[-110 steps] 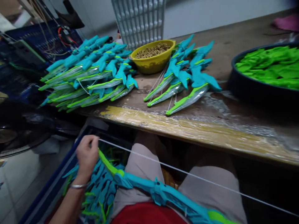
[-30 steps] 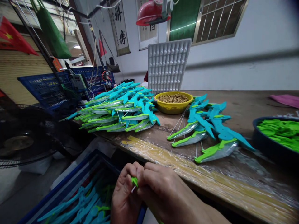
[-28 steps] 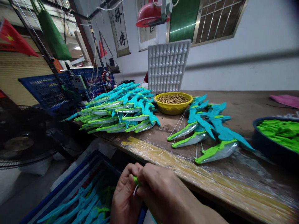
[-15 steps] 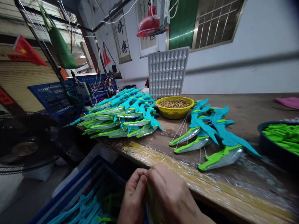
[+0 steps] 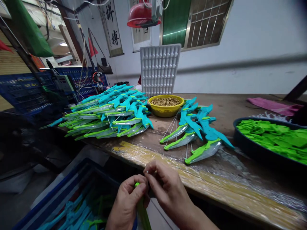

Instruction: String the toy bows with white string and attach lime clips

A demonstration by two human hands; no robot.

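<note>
Near the table's front edge, my left hand [image 5: 128, 199] grips a green plastic piece [image 5: 143, 213], whose tip pokes out between thumb and forefinger. Right beside it, my right hand [image 5: 168, 188] pinches a small whitish bit [image 5: 147, 172], which looks like the end of a string. A thin line shows below my right hand. On the table, several blue and green toy bows with clear parts and white strings form a large pile [image 5: 112, 111] at the left. A smaller group of the same bows [image 5: 206, 134] lies right of centre.
A yellow bowl [image 5: 165, 110] of small brass-coloured rings stands mid-table, before a grey moulded tray [image 5: 159, 70]. A dark tub [image 5: 242, 135] of green parts sits at right, near a pink cloth [image 5: 273, 106]. A blue crate [image 5: 64, 188] with blue parts is lower left.
The view has turned to the right and the table things appear further left. My hands have drawn slightly apart, uncovering the green tip and the small whitish bit.
</note>
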